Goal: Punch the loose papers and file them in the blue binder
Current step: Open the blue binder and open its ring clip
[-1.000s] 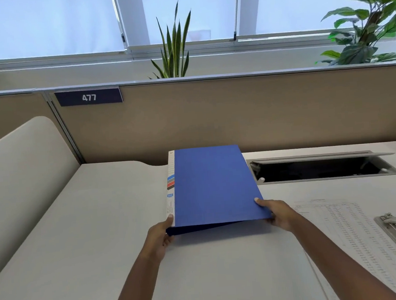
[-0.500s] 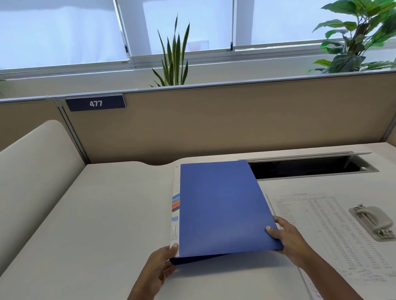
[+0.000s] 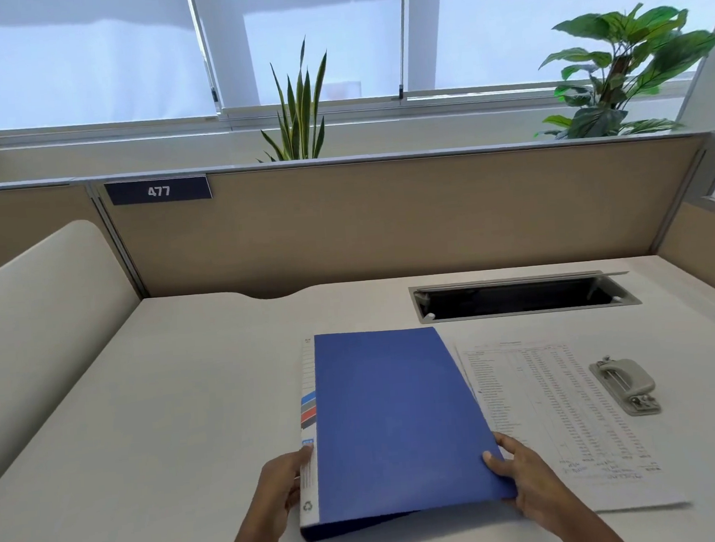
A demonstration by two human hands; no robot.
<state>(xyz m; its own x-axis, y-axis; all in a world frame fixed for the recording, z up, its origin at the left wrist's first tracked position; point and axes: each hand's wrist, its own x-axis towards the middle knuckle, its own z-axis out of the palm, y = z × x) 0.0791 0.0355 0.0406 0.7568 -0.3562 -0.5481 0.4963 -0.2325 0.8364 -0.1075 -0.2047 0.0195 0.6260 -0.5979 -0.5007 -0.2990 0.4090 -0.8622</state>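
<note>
The blue binder (image 3: 397,421) lies closed on the desk in front of me, its white labelled spine on the left. My left hand (image 3: 281,495) grips the spine near the front corner. My right hand (image 3: 522,478) holds the front right corner of the cover, thumb on top, and that edge is lifted slightly off the desk. The loose papers (image 3: 572,416), printed with tables, lie flat just right of the binder, partly under its right edge. A grey hole punch (image 3: 625,384) rests on the papers' right side.
An open cable slot (image 3: 520,296) is cut into the desk behind the papers. A beige partition (image 3: 386,217) with a "477" label closes the back, and a rounded white divider (image 3: 39,325) stands at left. Plants sit behind the partition.
Both hands have drawn the binder toward me and lowered it onto the desk. The view has tilted, so papers and punch now show more fully at right.
</note>
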